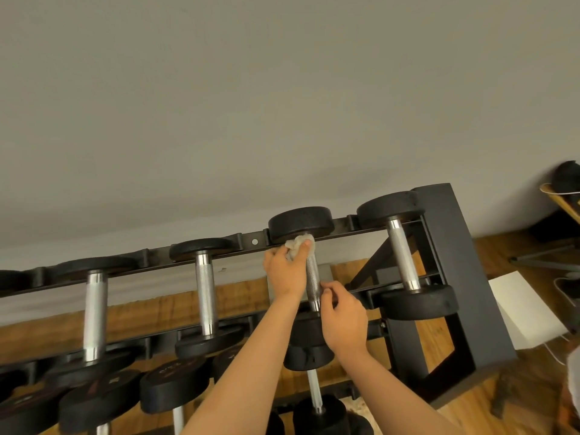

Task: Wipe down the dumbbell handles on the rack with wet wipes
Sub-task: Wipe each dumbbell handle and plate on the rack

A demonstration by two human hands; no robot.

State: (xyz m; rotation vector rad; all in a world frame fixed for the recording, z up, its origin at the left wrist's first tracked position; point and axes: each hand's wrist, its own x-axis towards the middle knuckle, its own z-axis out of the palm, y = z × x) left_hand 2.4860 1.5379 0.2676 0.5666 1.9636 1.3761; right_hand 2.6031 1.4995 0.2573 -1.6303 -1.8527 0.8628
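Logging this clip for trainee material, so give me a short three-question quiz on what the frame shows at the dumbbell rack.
1. True or false: the person's right grip holds the crumpled white wet wipe.
2. On the top tier of the black metal rack, the knurled silver handle being wiped is which from the right end? A first, B second, C third.
3. Fill in: the left grip presses the wipe at the handle's ___ end (near or far from the person).
Key: 1 false, the left grip holds it; 2 B; 3 far.
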